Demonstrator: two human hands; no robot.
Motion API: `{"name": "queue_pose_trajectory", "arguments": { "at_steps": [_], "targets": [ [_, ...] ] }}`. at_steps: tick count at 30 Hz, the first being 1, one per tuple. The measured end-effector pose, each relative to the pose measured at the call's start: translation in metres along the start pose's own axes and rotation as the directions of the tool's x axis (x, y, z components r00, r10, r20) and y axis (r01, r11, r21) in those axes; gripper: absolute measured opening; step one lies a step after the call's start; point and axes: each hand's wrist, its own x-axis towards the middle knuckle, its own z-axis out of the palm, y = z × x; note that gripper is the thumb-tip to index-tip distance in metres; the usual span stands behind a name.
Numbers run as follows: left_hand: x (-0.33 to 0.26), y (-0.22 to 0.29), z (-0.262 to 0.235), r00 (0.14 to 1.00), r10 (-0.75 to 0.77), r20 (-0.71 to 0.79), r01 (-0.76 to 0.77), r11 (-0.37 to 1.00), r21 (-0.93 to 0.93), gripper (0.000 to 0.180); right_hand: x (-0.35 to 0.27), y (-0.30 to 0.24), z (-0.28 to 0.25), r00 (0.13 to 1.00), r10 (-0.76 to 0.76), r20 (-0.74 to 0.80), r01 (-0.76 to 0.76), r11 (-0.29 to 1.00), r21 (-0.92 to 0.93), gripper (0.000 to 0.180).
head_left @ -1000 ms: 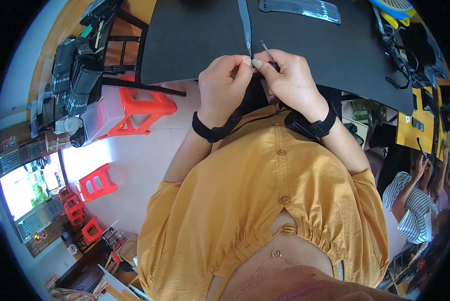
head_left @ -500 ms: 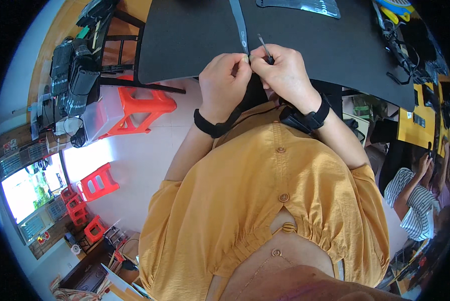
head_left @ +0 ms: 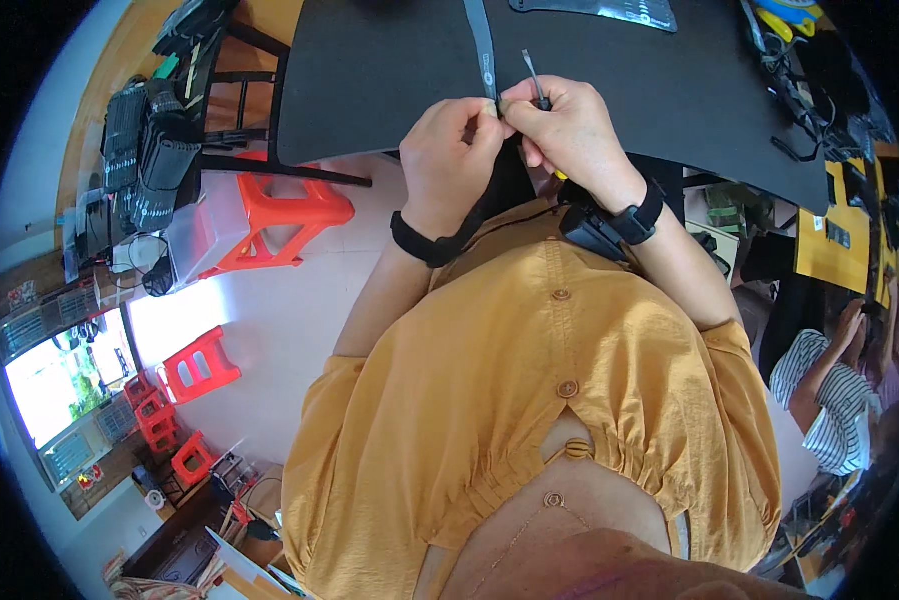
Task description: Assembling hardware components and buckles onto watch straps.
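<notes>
We are pinching the near end of a grey strap [head_left: 483, 45] in our left hand [head_left: 449, 150], its long axis running far across the black table [head_left: 369, 70]; our right hand [head_left: 569, 130], just beside, is gripping a thin tool [head_left: 533, 80] pointing far.

Mustard-yellow shirt [head_left: 529, 400], black table mat [head_left: 389, 70] (orange stool [head_left: 289, 215] nearby)

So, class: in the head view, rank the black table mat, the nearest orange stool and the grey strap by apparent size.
1. black table mat
2. orange stool
3. grey strap, pinched by the left hand; part is hidden.
</notes>
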Motion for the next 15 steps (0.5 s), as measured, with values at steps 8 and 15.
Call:
{"name": "queue_pose_trajectory", "arguments": {
  "at_steps": [8, 15],
  "targets": [
    [0.002, 0.004, -0.004, 0.993, -0.120, 0.018, 0.121, 0.976, -0.180, 0.013, -0.006, -0.007, -0.001, 0.996, -0.087, -0.031, 0.088, 0.996, 0.026, 0.019],
    [0.006, 0.020, -0.012, 0.995, -0.104, 0.012, 0.104, 0.989, -0.102, 0.016, -0.012, -0.012, -0.001, 0.989, -0.137, -0.049, 0.132, 0.986, -0.100, 0.019]
  ]
}}
